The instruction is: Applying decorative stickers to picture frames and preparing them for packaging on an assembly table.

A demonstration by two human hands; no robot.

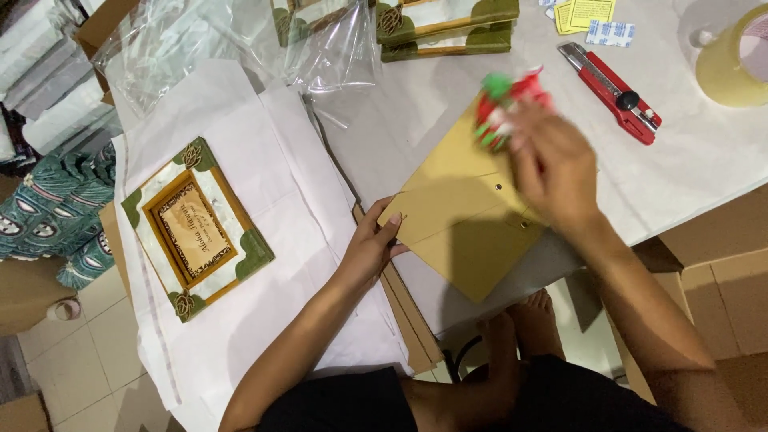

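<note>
- A person seated at a white table works over a brown paper envelope that lies at the near edge, one corner hanging past it above the person's bare feet.
- The left hand pins the envelope's left corner, fingers bent and closed on the paper's edge.
- The right hand hovers over the envelope's upper part, fingers wrapped round a small red-and-green object; it is blurred, so what kind of thing it is cannot be told.
- The step in hand looks like closing or fastening the envelope; judged from this, the next move calls for the left hand to keep the paper flat while the right brings the object down onto it.
- To the left, on spread sheets of white wrapping paper, a decorated picture frame with green corners lies flat, well apart from the envelope.
- More frames are stacked at the far edge, beside clear plastic bags.
- A red box cutter lies near the right hand, a roll of packing tape at the far right corner, and yellow slips beyond.
- Nothing lies on the envelope itself; the box cutter is the closest thing to the working hand.
</note>
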